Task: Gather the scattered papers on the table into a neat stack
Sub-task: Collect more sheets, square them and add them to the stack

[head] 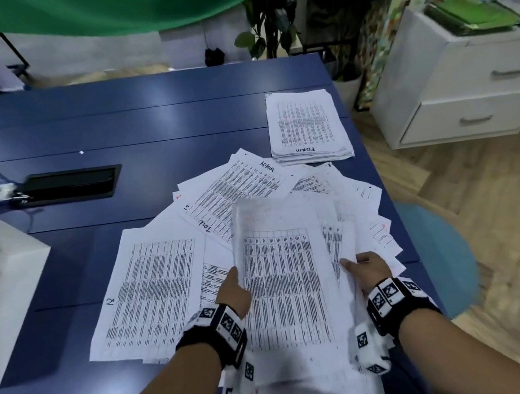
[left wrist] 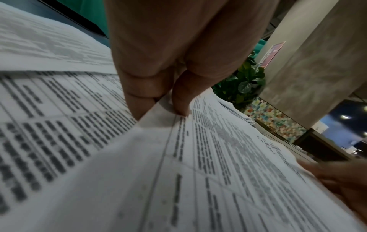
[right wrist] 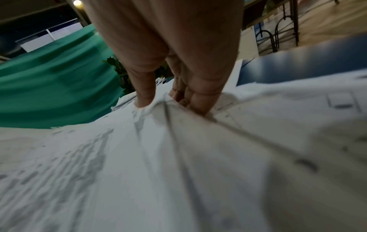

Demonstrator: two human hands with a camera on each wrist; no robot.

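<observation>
While both hands hold a bundle of sheets (head: pixel 285 278) raised at the table's near edge, the work stands roughly half done. Left hand (head: pixel 233 292) pinches the bundle's left edge, thumb on top; right hand (head: pixel 366 268) pinches its right edge. One squared stack (head: pixel 307 126) lies by the table's (head: pixel 115 129) far right edge. Loose papers (head: pixel 152 290) remain fanned beneath and left of the bundle, uncollected and unaligned.
</observation>
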